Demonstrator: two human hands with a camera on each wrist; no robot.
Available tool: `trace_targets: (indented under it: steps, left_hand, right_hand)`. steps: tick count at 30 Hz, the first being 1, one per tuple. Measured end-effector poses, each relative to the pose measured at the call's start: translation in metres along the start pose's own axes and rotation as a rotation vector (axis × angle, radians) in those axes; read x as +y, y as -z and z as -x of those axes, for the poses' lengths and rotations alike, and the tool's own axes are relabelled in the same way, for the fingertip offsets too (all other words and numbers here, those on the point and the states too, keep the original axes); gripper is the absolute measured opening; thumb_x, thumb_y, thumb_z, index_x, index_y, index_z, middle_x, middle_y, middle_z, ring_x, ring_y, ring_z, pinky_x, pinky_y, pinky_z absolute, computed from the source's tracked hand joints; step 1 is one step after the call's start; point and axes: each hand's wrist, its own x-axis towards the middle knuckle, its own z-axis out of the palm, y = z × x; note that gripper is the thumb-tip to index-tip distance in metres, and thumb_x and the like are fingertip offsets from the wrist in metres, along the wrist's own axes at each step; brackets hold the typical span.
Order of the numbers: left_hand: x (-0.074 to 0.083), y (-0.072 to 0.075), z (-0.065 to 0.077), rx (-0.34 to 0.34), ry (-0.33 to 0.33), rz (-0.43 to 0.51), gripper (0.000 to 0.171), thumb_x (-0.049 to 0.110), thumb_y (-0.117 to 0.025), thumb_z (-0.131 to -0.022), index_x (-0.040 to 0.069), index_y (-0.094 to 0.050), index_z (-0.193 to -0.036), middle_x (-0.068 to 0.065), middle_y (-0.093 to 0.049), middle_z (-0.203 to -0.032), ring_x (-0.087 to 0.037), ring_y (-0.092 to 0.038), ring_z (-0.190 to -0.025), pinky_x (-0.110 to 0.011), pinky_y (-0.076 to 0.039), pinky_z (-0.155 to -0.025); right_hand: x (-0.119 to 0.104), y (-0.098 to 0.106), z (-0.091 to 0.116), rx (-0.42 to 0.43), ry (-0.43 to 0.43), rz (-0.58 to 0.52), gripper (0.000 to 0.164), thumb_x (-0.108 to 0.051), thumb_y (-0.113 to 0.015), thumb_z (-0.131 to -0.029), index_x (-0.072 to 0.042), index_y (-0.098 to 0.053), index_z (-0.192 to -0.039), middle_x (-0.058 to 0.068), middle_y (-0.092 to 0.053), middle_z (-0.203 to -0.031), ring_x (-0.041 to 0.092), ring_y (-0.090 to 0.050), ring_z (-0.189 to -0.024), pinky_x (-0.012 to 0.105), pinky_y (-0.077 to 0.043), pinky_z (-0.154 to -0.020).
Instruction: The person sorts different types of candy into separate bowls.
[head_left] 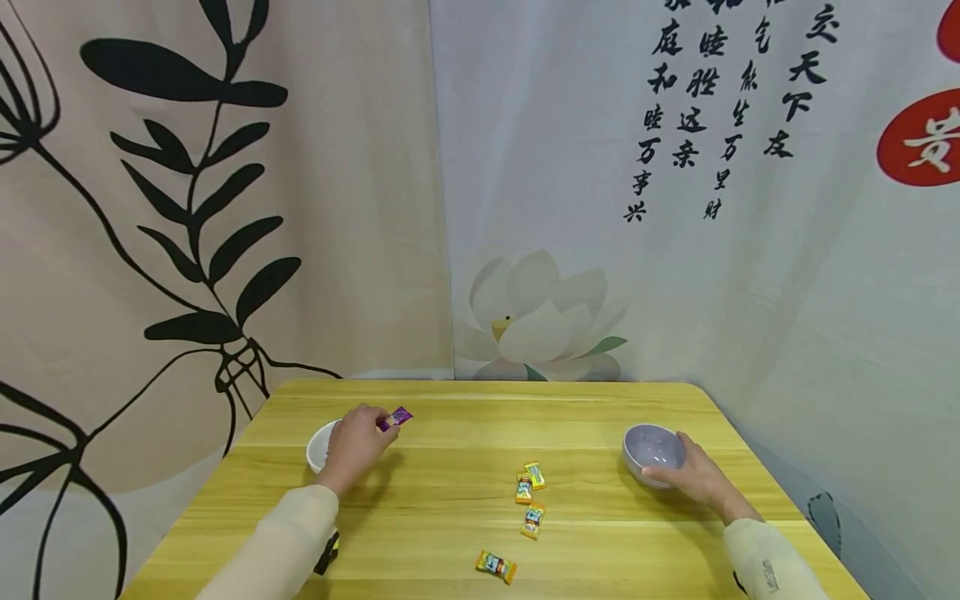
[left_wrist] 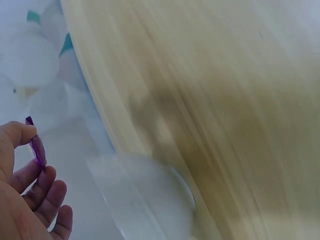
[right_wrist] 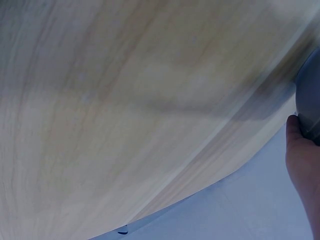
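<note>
Between the thumb and fingers of my left hand (head_left: 356, 448) is a small purple-wrapped candy (head_left: 399, 417), pinched above the table's far left part. In the left wrist view the purple wrapper (left_wrist: 37, 149) shows edge-on at the fingertips. A white bowl (head_left: 318, 447) stands just beside that hand, partly hidden behind it. My right hand (head_left: 701, 477) grips a lavender-grey bowl (head_left: 654, 447) at its right side, thumb at the near side and fingers round the back. The right wrist view catches only the outer wall of this bowl (right_wrist: 310, 95) and the thumb.
Several candies in yellow and orange wrappers lie mid-table, among them a yellow candy (head_left: 536, 475) and a nearer orange candy (head_left: 497, 567). A black-and-yellow item (head_left: 327, 553) shows beside the left sleeve. The wooden table (head_left: 450, 442) ends at a printed backdrop (head_left: 375, 208).
</note>
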Motion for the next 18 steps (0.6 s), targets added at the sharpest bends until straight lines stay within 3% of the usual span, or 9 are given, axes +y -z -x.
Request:
trace_targets:
  steps: [6, 11, 18]
  left_hand:
    - [-0.031, 0.015, 0.002, 0.019, 0.067, -0.012, 0.031, 0.025, -0.071, -0.087, -0.001, -0.073, -0.104, -0.013, -0.067, -0.094, -0.029, -0.061, -0.08, -0.051, -0.047, -0.071]
    - [-0.05, 0.02, 0.008, 0.012, 0.121, -0.04, 0.037, 0.029, -0.072, -0.088, -0.003, -0.071, -0.107, -0.021, -0.067, -0.103, -0.037, -0.062, -0.09, -0.055, -0.047, -0.077]
    - [-0.069, 0.019, 0.017, -0.05, 0.155, -0.049, 0.083, 0.054, -0.069, -0.087, -0.012, -0.051, -0.133, -0.036, -0.049, -0.128, -0.053, -0.045, -0.116, -0.068, -0.038, -0.09]
  right_hand:
    - [0.0, 0.0, 0.0, 0.001, 0.009, -0.003, 0.117, -0.047, -0.075, -0.085, 0.015, 0.0, -0.151, 0.043, -0.006, -0.152, 0.06, -0.015, -0.138, 0.069, -0.019, -0.108]
    - [0.001, 0.0, -0.001, 0.0, 0.003, -0.006, 0.117, -0.047, -0.075, -0.085, 0.014, 0.0, -0.151, 0.042, -0.006, -0.153, 0.059, -0.015, -0.138, 0.069, -0.02, -0.109]
    - [0.002, 0.0, -0.002, 0.0, 0.008, -0.002, 0.117, -0.047, -0.075, -0.085, 0.015, 0.0, -0.151, 0.043, -0.006, -0.152, 0.06, -0.016, -0.137, 0.069, -0.02, -0.108]
